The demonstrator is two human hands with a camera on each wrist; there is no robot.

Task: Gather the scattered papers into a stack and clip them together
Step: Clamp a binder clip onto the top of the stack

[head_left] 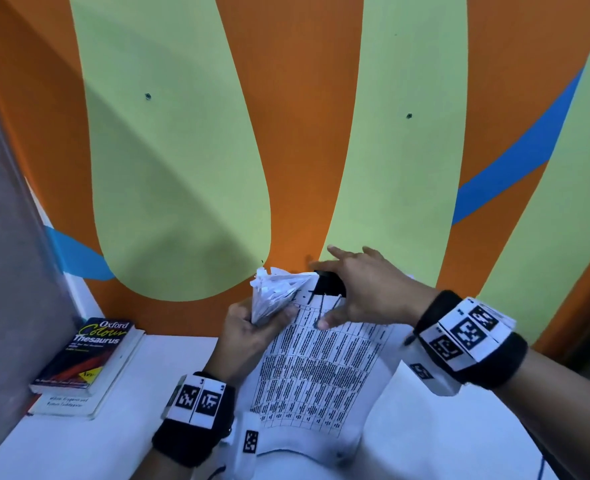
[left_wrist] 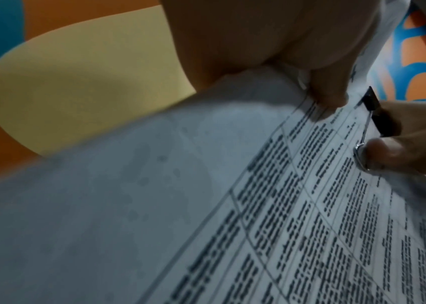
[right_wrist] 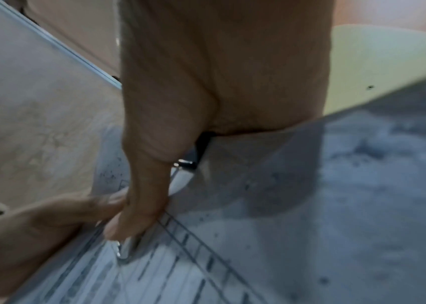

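One black binder clip [head_left: 330,284] sits on the far edge of the paper stack [head_left: 318,368], its mouth on the sheets and its wire handle lying back along the printed top page toward the person. The stack is held up off the white table [head_left: 96,441], tilted, its long axis running from the clip down toward the body; its far left corner fans out loose. The right hand [head_left: 366,289] is on the clip itself: thumb tip pressing the handle loop flat to the page, other fingers stretched over the clip's back. The left hand [head_left: 248,336] pinches the stack's left edge just beside the clip, fingers curled round the sheets. Two books [head_left: 89,362] lie well apart, left.
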